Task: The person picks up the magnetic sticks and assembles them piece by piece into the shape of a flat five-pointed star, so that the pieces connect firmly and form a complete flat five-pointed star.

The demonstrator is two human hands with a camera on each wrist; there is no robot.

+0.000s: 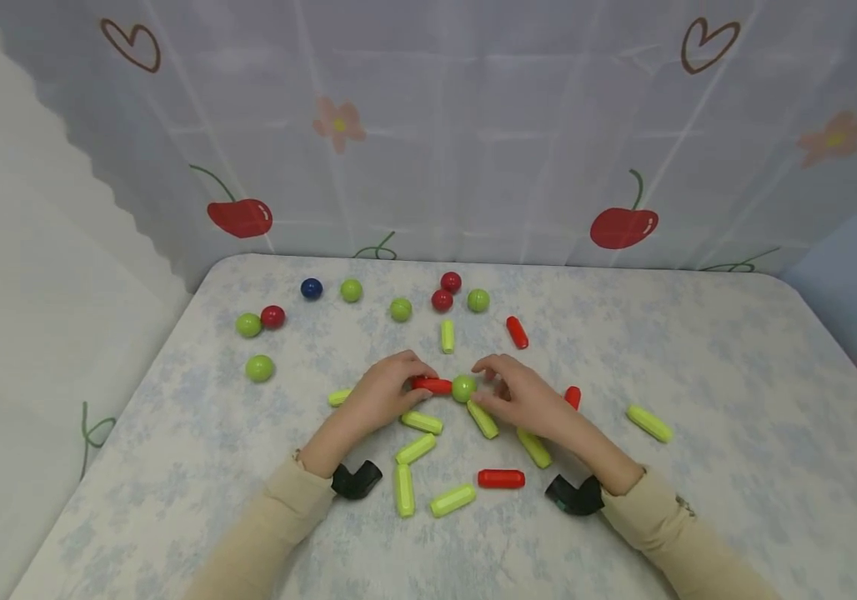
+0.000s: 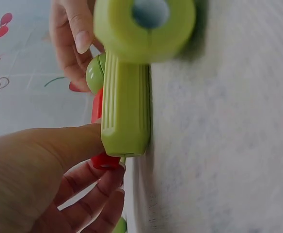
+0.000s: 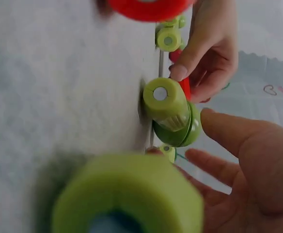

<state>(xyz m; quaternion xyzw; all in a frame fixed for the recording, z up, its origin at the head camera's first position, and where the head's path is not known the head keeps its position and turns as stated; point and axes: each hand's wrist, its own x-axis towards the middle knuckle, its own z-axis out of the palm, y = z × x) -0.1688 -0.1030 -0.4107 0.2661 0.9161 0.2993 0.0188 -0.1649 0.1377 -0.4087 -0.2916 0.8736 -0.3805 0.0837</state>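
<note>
Rod (image 1: 439, 387) lies crosswise, pinched by my left hand (image 1: 383, 393) — ball (image 1: 463, 388) at its right end. My right hand (image 1: 528, 400), nearer the ball, curves loose.

We see green ball (image 1: 463, 388): smooth, glossy, plastic-looking | red rod (image 1: 439, 387): shiny plastic | yellow-green rods (image 2: 127, 102): ribbed plastic, metal-looking end disc (image 3: 160, 93) | counter (image 1: 714, 358): matt, cloth-like | sleeve (image 1: 259, 529): matt cloth | curtain (image 1: 436, 158): creased, faintly shiny sheeting

Head view looks forward-down; wrist views (close, sideways) share the green ball (image 1: 463, 388)
</note>
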